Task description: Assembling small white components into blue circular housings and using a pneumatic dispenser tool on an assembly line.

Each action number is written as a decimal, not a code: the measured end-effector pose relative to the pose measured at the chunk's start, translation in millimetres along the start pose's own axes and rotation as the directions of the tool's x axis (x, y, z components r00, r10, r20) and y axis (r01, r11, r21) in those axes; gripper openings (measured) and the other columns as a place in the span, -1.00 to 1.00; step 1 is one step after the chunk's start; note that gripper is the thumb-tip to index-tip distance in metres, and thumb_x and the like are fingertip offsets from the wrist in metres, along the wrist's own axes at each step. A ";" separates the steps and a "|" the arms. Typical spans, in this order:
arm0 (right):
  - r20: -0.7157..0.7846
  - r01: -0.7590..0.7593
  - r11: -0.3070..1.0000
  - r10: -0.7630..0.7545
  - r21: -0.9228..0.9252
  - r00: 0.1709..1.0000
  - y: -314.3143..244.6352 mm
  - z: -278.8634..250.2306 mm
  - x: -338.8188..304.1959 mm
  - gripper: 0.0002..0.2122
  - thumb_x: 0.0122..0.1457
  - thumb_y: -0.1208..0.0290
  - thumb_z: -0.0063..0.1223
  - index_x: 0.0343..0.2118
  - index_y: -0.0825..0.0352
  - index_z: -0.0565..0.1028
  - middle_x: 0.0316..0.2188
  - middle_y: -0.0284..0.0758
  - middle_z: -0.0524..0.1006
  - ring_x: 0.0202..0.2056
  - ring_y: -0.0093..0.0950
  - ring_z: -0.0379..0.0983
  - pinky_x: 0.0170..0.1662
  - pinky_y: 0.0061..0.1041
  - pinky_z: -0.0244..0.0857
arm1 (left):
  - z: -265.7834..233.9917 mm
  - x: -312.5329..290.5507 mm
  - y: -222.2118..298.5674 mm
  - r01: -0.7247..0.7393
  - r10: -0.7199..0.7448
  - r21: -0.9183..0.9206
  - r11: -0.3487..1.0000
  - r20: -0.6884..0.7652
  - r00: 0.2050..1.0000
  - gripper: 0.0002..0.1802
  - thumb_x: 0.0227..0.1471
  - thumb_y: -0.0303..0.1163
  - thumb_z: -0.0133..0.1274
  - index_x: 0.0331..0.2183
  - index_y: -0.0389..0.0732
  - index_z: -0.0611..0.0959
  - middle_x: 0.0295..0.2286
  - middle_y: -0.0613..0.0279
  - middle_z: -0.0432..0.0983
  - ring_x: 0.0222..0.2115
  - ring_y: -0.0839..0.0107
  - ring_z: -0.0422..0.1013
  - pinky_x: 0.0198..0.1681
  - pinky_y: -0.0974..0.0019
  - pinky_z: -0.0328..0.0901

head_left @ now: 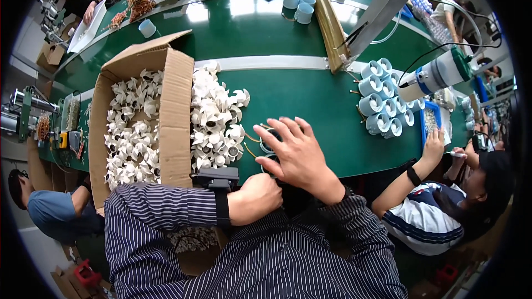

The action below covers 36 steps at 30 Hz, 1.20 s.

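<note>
My right hand (302, 160) is stretched out palm down with its fingers spread, over a round dark-centred housing (268, 143) that shows only in part. Thin brownish wires (250, 151) stick out to the left of it. A second housing lies mostly hidden under the thumb. Close to my body, my left hand (256, 199) is closed in a fist at the table's near edge; whatever its fingers hold is hidden. Left of both hands, white bladed impellers (213, 127) are heaped on the green table.
An open cardboard box (176, 116) full of more impellers stands at the left. Light-blue cylindrical housings (382, 99) cluster at the right, near a hanging cylindrical tool (438, 75). A co-worker's hand (434, 147) reaches to a blue tray (425, 124). A metal rail (266, 63) crosses behind.
</note>
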State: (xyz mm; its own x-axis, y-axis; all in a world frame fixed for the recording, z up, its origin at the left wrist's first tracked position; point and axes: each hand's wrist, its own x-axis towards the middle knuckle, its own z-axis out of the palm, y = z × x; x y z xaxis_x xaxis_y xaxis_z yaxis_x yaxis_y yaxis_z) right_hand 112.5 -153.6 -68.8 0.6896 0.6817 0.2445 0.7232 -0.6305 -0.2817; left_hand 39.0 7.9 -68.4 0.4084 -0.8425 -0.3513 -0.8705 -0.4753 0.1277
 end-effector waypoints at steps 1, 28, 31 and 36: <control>0.005 -0.008 1.000 0.009 -0.005 1.000 -0.1 5.0 -0.4 -0.38 0.29 -0.09 0.17 0.34 0.11 0.46 0.27 -0.21 0.47 0.28 -0.17 0.36 0.38 -0.06 0.10 | 0.7 2.0 1.6 0.014 -0.014 -0.013 1.000 0.059 0.998 -0.88 0.01 -0.42 0.20 -0.48 -0.06 0.81 -0.46 0.29 0.70 -0.37 0.31 0.64 -0.42 0.19 0.43; -0.119 0.098 0.993 -0.090 0.062 0.989 13.4 -61.8 64.0 -0.52 0.28 0.17 0.32 0.20 0.26 0.53 0.17 -0.12 0.52 0.22 -0.09 0.42 0.29 -0.06 0.22 | 12.6 -3.2 0.7 -0.017 0.015 -0.122 0.992 -0.014 1.000 -0.82 0.06 -0.41 0.17 -0.54 -0.08 0.79 -0.53 0.23 0.69 -0.46 0.26 0.66 -0.49 0.16 0.42; -0.181 0.087 0.989 -0.065 0.117 0.981 58.7 -74.1 153.5 -0.80 0.31 0.54 0.16 -0.02 0.38 0.54 -0.08 -0.04 0.55 -0.06 -0.03 0.57 0.03 -0.14 0.47 | 5.4 -5.3 5.9 0.028 -0.014 -0.127 0.991 0.111 0.994 -0.81 0.07 -0.40 0.17 -0.53 -0.08 0.80 -0.52 0.26 0.71 -0.44 0.27 0.68 -0.48 0.20 0.46; -0.073 -0.196 0.929 0.183 -0.313 0.980 210.1 -45.2 284.2 -0.65 0.16 0.56 0.11 0.03 0.44 0.45 -0.03 0.19 0.50 -0.01 0.15 0.54 0.07 -0.02 0.47 | -43.0 -20.9 0.1 -0.169 0.165 -0.234 0.957 -0.039 0.986 -0.85 0.02 -0.41 0.19 -0.57 -0.10 0.72 -0.55 0.23 0.66 -0.46 0.22 0.66 -0.49 0.20 0.46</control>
State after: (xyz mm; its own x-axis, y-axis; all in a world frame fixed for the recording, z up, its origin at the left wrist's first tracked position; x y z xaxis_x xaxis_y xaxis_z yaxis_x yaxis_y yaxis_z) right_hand 462.1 -109.1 -16.5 0.8109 0.5261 0.2563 0.5484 -0.8360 -0.0190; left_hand 42.2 14.5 -21.2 0.2698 -0.9186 -0.2887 -0.8385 -0.3715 0.3985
